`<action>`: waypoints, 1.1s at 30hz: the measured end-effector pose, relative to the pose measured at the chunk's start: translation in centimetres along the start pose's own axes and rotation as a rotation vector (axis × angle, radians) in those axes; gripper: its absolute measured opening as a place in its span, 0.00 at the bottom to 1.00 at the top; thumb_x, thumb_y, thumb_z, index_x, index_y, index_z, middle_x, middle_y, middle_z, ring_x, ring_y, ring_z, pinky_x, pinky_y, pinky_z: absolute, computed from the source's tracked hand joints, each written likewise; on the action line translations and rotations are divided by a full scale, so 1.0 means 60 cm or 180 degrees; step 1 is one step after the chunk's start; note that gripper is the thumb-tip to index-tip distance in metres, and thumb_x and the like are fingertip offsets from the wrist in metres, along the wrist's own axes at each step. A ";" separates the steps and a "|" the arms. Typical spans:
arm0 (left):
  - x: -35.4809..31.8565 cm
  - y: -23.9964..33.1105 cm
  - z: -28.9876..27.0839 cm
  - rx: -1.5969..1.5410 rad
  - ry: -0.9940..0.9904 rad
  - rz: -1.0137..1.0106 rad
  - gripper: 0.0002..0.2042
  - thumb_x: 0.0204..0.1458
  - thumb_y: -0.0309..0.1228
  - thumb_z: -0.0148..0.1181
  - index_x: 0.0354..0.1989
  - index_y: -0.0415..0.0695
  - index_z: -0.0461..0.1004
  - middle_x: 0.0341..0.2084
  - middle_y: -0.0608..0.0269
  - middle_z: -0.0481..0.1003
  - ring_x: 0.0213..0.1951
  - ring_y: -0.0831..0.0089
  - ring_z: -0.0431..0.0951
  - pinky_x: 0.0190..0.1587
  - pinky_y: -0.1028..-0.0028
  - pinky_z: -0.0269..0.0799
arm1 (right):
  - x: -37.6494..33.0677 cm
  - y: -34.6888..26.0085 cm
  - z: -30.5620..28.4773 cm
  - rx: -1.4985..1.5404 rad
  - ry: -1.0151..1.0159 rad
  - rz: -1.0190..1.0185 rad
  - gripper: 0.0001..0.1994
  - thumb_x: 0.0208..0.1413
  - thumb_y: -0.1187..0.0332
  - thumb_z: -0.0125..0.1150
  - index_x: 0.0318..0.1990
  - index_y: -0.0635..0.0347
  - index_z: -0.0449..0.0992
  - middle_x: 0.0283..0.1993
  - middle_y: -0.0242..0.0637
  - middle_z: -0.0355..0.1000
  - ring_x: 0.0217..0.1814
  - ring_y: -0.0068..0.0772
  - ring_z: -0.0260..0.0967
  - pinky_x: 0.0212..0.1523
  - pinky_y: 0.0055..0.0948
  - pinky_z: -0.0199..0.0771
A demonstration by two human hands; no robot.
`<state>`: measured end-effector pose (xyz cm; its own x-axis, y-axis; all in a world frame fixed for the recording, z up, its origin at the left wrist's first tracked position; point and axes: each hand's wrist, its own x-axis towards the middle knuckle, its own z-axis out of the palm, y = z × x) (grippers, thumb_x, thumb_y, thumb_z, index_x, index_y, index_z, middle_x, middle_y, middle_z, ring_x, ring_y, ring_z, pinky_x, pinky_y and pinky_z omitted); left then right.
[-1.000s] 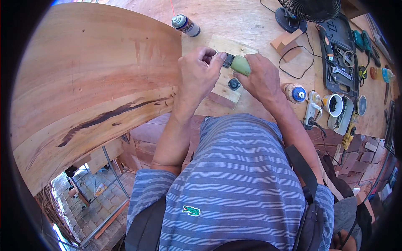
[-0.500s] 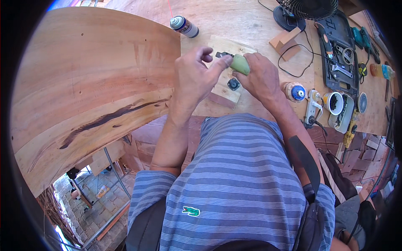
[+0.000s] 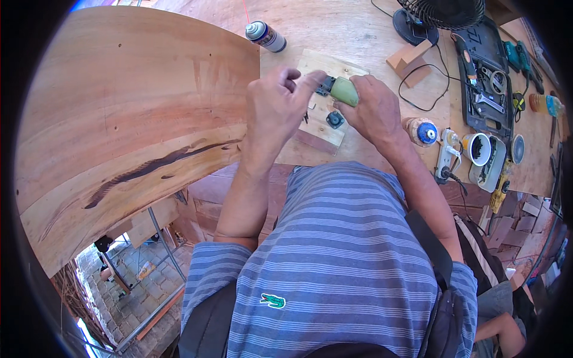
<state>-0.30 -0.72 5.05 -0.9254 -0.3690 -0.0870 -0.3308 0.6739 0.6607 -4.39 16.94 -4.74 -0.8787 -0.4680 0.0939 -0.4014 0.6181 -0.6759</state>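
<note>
My right hand (image 3: 377, 107) is closed around a rounded green housing with a dark end piece (image 3: 344, 91), held above a pale wooden board (image 3: 325, 61). My left hand (image 3: 276, 102) is beside the dark end; one digit reaches out to it, while the others curl apart from it. Nothing shows in that hand's grip. On the board, just below the green piece, sits a small dark square part (image 3: 335, 120). Some thin dark bits lie by the left hand's edge, too small to name.
A spray can (image 3: 266, 37) with a red straw stands beyond my left hand. Rightward are wood blocks (image 3: 412, 61), a fan (image 3: 439, 12), a toolbox (image 3: 486, 83), a blue-capped bottle (image 3: 422, 132), a power strip (image 3: 446, 156) and a white cup (image 3: 476, 149). A large plywood panel (image 3: 137, 89) rises at left.
My left hand's outstretched digit has shifted up and slightly left, uncovering more of the dark end and the thin bits on the board. The right hand keeps its hold on the green housing.
</note>
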 end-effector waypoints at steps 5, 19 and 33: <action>0.006 -0.026 0.023 0.0213 0.0063 0.0436 0.11 0.56 0.31 0.71 0.36 0.33 0.83 0.23 0.52 0.83 0.25 0.73 0.82 0.29 0.72 0.76 | 0.000 -0.004 -0.002 -0.0007 -0.0054 -0.0035 0.20 0.46 0.60 0.77 0.39 0.63 0.76 0.39 0.47 0.75 0.44 0.53 0.76 0.44 0.48 0.78; 0.005 -0.020 0.006 -0.0352 -0.0095 0.0535 0.07 0.58 0.24 0.67 0.40 0.32 0.83 0.31 0.54 0.83 0.34 0.74 0.82 0.37 0.74 0.78 | 0.004 0.000 -0.001 -0.0020 -0.0117 -0.0014 0.20 0.46 0.59 0.78 0.39 0.62 0.76 0.40 0.48 0.76 0.45 0.53 0.76 0.45 0.48 0.77; 0.014 -0.019 0.002 -0.0523 -0.0188 0.0860 0.11 0.54 0.17 0.63 0.45 0.40 0.84 0.38 0.51 0.83 0.34 0.63 0.82 0.37 0.70 0.78 | 0.010 0.004 0.001 0.0001 -0.0038 -0.0025 0.20 0.46 0.59 0.78 0.38 0.62 0.76 0.39 0.47 0.75 0.44 0.53 0.76 0.45 0.48 0.77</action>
<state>-0.71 -1.70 4.15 -0.9864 -0.1497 0.0680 -0.0417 0.6281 0.7770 -4.98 16.79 -4.88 -0.8724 -0.4803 0.0903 -0.4081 0.6142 -0.6754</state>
